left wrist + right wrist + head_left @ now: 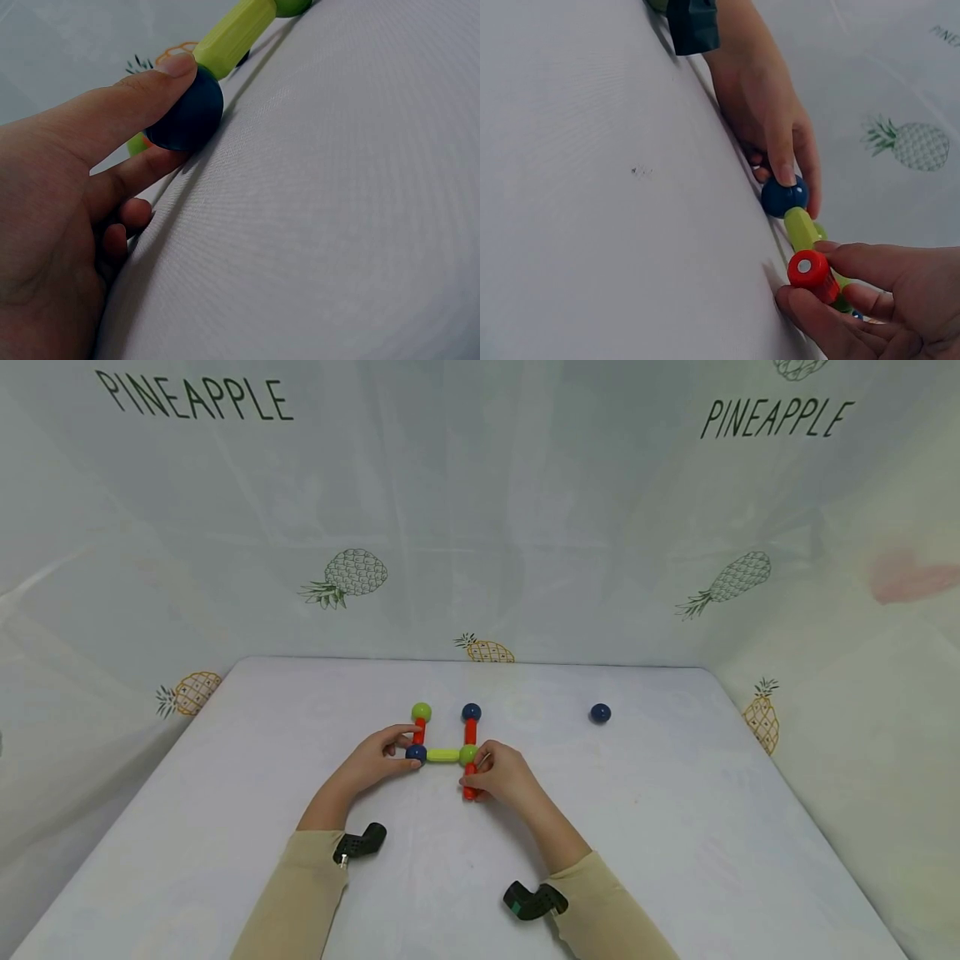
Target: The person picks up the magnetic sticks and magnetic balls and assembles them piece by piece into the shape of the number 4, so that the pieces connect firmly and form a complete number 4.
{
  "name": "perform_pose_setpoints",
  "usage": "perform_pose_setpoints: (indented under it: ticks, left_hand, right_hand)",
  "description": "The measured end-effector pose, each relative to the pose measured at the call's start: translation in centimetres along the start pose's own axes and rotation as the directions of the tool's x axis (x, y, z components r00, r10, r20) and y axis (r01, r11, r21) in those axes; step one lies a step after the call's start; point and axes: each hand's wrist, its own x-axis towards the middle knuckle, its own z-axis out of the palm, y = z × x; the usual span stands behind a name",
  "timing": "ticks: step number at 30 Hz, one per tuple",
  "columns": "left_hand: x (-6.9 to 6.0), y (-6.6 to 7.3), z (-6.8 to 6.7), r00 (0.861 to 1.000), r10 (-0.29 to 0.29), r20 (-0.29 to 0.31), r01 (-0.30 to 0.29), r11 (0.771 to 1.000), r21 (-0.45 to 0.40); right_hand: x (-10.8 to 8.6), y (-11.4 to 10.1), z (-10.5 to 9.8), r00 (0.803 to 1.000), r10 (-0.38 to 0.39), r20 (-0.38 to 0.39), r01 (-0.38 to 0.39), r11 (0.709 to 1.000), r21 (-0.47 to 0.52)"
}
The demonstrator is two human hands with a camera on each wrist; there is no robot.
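A frame of balls and rods lies on the white table. My left hand (375,756) pinches its dark blue ball (189,112) between thumb and fingers. From that ball a yellow-green rod (443,756) runs right to a green ball (467,754). My right hand (508,777) pinches a red rod (810,271) pointing toward me from the green ball; its free end shows a pale round tip in the right wrist view. Two more red rods point away, one (470,732) topped by a blue ball (471,712), the other (419,732) by a green ball (422,712).
A loose dark blue ball (600,713) lies to the right on the white table (675,827). Behind the table hangs a pale cloth (525,527) printed with pineapples. Black devices (534,902) are strapped at both wrists.
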Motion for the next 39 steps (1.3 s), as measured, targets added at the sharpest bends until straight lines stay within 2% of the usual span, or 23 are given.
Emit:
perform_pose_setpoints:
  ticks: [10,13,27,39]
  left_hand:
    - [0.2,0.2,0.0,1.000,0.002,0.000,-0.002,1.000,-0.005]
    - [0.2,0.2,0.0,1.000,-0.002,0.000,0.002,1.000,-0.002]
    - [0.2,0.1,-0.1,1.000,-0.005,-0.002,0.005,1.000,-0.009]
    - [-0.1,0.1,0.0,1.000,0.000,0.003,0.000,1.000,-0.012]
  right_hand:
    - [0.1,0.1,0.0,1.000,0.011,0.000,-0.011,1.000,-0.001]
    - [0.1,0.1,-0.3,1.000,-0.006,-0.003,0.006,1.000,-0.028]
    - [-0.3,-0.8,-3.7,0.990,-0.068,-0.121,0.054,0.992,-0.114]
    - [-0.5,-0.1,-5.5,0.978,-0.084,-0.190,0.065,0.992,-0.104]
